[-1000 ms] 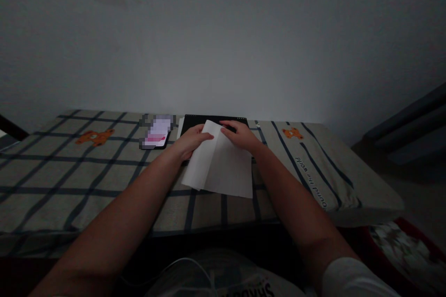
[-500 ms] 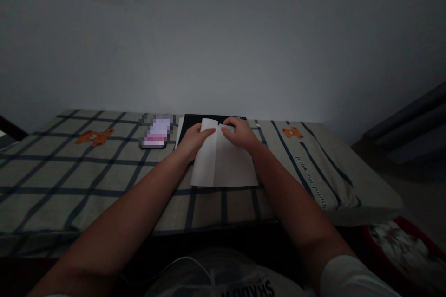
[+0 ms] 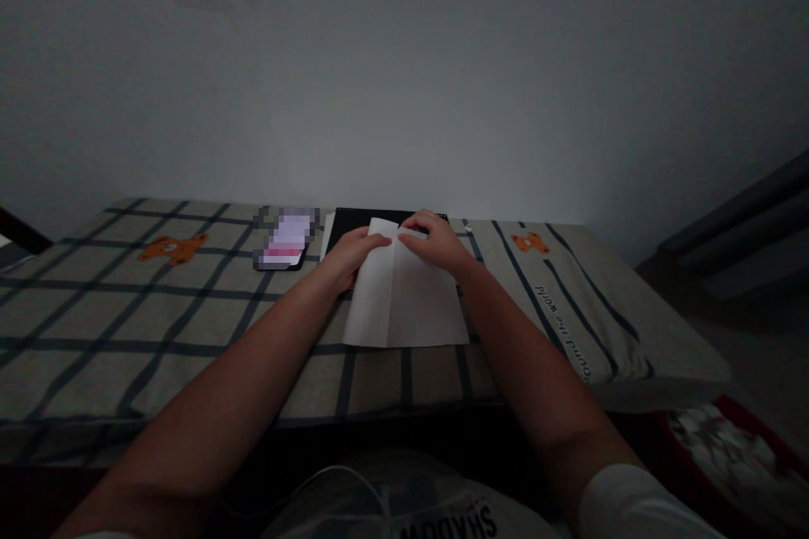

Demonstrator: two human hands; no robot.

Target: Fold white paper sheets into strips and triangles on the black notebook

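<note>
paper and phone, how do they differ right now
The paper is held by the left hand and right hand; the phone lies untouched on the checked cloth. The paper is plain white with a crease running down it; the phone shows a lit lilac screen with a pink band. The paper looks larger than the phone here. Both are over the cloth.

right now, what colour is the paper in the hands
The paper is white, looking greyish in the dim light; it shows in the head view.

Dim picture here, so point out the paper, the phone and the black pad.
Paper (image 3: 417, 293): head view, panel right of the crease.
Phone (image 3: 289, 236): head view, lit screen.
Black pad (image 3: 348, 226): head view, surface left of the paper.
</note>
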